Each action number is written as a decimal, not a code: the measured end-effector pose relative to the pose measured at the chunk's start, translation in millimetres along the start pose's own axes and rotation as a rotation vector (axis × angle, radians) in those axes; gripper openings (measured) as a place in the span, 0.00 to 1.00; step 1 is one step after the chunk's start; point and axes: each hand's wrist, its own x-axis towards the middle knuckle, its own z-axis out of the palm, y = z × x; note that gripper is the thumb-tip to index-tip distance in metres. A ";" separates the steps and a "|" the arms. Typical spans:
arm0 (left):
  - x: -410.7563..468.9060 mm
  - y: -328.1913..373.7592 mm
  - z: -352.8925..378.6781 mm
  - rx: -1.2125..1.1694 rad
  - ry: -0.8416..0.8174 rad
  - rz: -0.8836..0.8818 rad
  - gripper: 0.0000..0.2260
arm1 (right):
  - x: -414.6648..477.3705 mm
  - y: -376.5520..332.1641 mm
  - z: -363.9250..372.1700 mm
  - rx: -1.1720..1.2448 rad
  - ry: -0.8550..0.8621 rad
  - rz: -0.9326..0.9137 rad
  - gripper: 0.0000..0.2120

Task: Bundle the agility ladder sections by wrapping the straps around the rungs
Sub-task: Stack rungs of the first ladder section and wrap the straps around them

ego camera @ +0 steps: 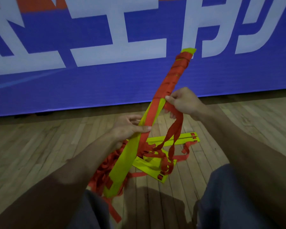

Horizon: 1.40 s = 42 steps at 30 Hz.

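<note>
A stack of yellow ladder rungs (127, 156) slants from my lap up toward the wall, its upper half wound with red strap (173, 76). My left hand (129, 128) grips the stack at its middle, thumb across a red strap that runs along the rungs. My right hand (183, 101) pinches the loose red strap (175, 129) against the right edge of the stack, just below the wound part. From there the strap hangs down in loops to the floor.
More yellow rungs (177, 139) and a tangle of red strap (106, 169) lie on the wooden floor (40, 146) in front of my knees. A blue banner (89, 83) with white letters covers the wall behind.
</note>
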 end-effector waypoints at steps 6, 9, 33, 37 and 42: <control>0.0 4.7 7.8 0.315 0.132 0.196 0.27 | -5.4 -7.1 11.5 0.130 -0.011 0.174 0.12; -4.3 2.9 11.2 0.667 0.249 0.306 0.28 | -9.9 -13.9 20.0 0.196 -0.050 0.223 0.16; -28.7 15.9 12.0 -0.366 -0.675 -0.016 0.21 | -1.6 -14.0 -6.1 0.690 -0.021 -0.109 0.25; -33.3 23.4 16.6 -0.399 -0.640 0.036 0.18 | -2.0 -12.8 -8.1 0.652 -0.046 -0.116 0.29; -28.2 16.0 15.0 -0.303 -0.452 0.023 0.15 | -5.8 -8.8 -7.9 0.269 0.149 -0.088 0.25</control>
